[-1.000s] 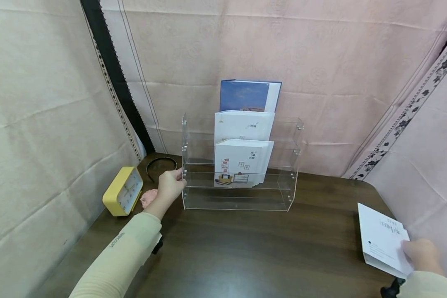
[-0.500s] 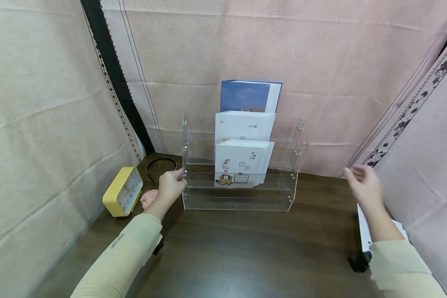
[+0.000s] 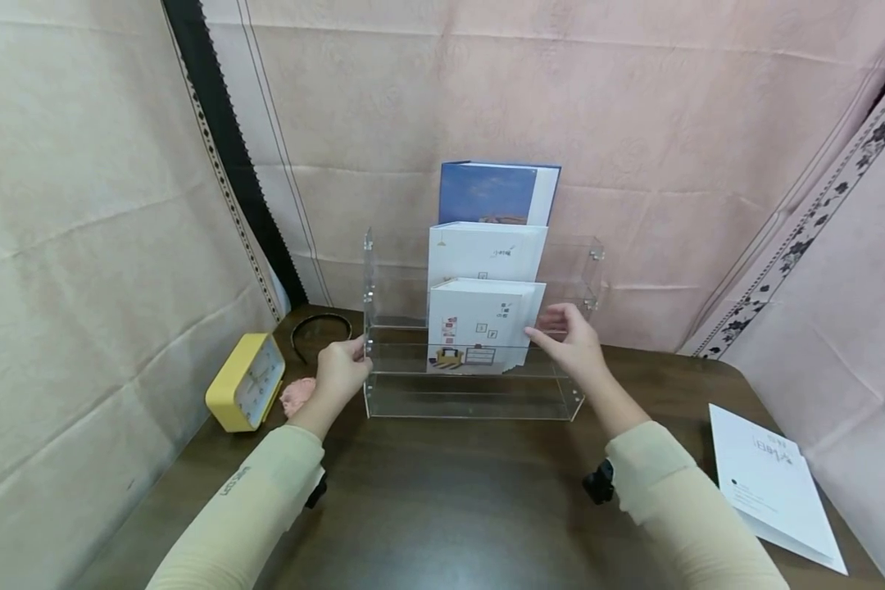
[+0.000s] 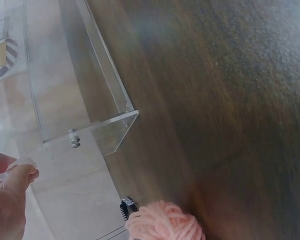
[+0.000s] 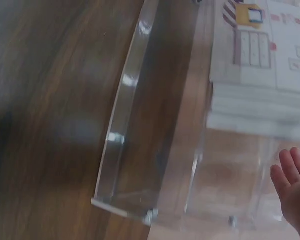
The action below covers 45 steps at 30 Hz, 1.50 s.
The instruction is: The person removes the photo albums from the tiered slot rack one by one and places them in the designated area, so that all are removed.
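A clear acrylic rack [image 3: 468,406] with stepped tiers stands on the dark table. Its left side panel is pinched by my left hand [image 3: 339,373] between thumb and fingers. In the front tier stands a white book [image 3: 479,324] with a small yellow drawing on its cover. Behind it are another white book [image 3: 487,246] and a blue-covered book [image 3: 487,188]. My right hand [image 3: 571,340] is at the front book's right edge, fingers extended and thumb apart from them. In the right wrist view the fingers [image 5: 291,167] appear beside the book stack, not around it.
A yellow alarm clock [image 3: 245,381], a pink yarn ball [image 3: 297,396] and a dark headband-like loop [image 3: 320,319] are left of the rack. Another white book [image 3: 774,483] lies flat near the table's right edge. Cloth curtains [image 3: 634,106] enclose the table.
My right hand has left the white book lying at the right and moved left to the front book in the rack. My left hand stays on the rack's side panel.
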### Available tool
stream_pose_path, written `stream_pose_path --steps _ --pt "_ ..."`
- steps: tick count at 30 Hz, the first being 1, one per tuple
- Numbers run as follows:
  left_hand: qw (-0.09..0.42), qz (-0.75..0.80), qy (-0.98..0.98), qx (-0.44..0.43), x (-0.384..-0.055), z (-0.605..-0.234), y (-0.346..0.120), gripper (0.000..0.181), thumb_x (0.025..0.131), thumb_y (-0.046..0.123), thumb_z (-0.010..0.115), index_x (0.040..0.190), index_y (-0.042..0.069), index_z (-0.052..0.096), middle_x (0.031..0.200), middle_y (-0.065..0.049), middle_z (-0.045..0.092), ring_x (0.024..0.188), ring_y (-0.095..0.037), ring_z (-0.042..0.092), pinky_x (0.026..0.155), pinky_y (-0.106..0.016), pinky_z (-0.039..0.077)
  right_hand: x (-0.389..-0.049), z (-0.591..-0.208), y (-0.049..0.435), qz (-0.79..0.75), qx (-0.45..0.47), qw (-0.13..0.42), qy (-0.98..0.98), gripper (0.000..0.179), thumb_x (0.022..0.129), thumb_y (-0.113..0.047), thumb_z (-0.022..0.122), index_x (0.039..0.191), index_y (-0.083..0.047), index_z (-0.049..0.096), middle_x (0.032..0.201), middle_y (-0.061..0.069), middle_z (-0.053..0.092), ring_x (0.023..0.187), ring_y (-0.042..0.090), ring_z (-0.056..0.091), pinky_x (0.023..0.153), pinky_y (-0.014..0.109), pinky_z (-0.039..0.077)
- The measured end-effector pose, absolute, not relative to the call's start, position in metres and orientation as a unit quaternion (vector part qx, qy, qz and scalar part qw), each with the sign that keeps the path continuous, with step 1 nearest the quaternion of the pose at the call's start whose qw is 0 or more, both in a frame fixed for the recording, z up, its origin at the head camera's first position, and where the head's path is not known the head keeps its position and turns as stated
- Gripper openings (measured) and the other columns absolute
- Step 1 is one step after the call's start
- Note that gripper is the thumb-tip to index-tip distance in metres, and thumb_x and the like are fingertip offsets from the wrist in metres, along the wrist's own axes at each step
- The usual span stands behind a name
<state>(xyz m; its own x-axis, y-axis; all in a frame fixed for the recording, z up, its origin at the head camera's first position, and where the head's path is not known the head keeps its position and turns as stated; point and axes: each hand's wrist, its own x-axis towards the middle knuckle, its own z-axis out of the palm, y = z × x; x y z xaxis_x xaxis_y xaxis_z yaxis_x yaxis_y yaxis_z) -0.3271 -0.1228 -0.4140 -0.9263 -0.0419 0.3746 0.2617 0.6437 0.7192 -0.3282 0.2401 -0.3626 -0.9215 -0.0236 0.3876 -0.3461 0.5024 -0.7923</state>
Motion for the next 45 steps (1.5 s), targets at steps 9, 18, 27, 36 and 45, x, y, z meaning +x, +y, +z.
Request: stream_pose_path --steps 9,18,27,36,45 --pt "0.185 -0.412 -0.89 -0.06 -0.327 -0.412 -0.122 0.042 0.078 -0.002 0.058 0.119 -0.001 0.062 0.098 -0.015 0.068 0.079 -0.019 0.063 0.062 -0.031 0.05 -0.339 -0.373 0.213 0.482 0.102 0.13 -0.861 0.06 0.074 -0.026 0.079 0.12 -0.008 0.045 0.112 0.011 0.06 0.102 0.03 0.059 0.081 0.041 0.05" --pt "0.182 -0.408 -0.893 -0.052 -0.326 -0.413 -0.118 0.042 0.076 -0.003 0.057 0.118 0.002 0.064 0.096 -0.013 0.069 0.071 -0.021 0.058 0.059 -0.032 0.049 -0.343 -0.372 0.206 0.485 0.119 0.162 -0.851 0.052 0.077 -0.013 0.076 0.116 -0.004 0.044 0.11 0.012 0.061 0.098 0.028 0.06 0.08 0.042 0.05" --pt "0.191 -0.401 -0.895 -0.047 -0.329 -0.413 -0.117 0.041 0.077 -0.001 0.058 0.116 0.005 0.066 0.093 -0.01 0.07 0.07 -0.021 0.057 0.062 -0.035 0.049 -0.347 -0.321 0.204 0.46 0.166 0.211 -0.846 0.043 0.077 -0.005 0.073 0.109 0.001 0.044 0.107 0.015 0.058 0.098 0.031 0.058 0.083 0.041 0.049" --pt "0.202 -0.389 -0.897 -0.052 -0.327 -0.413 -0.122 0.042 0.075 -0.001 0.058 0.115 0.006 0.067 0.09 -0.01 0.071 0.067 -0.022 0.057 0.061 -0.036 0.049 -0.321 -0.264 0.251 0.58 0.133 0.265 -0.758 0.037 0.079 0.005 0.068 0.108 0.001 0.046 0.109 0.014 0.059 0.099 0.024 0.059 0.081 0.029 0.05" --pt "0.19 -0.398 -0.896 -0.051 -0.327 -0.41 -0.122 0.043 0.076 -0.001 0.057 0.118 0.004 0.065 0.094 -0.012 0.07 0.071 -0.023 0.059 0.061 -0.035 0.049 -0.285 -0.27 0.371 0.727 -0.064 0.287 -0.62 0.033 0.081 0.007 0.065 0.104 -0.012 0.05 0.093 -0.003 0.062 0.08 0.008 0.062 0.064 0.018 0.051"
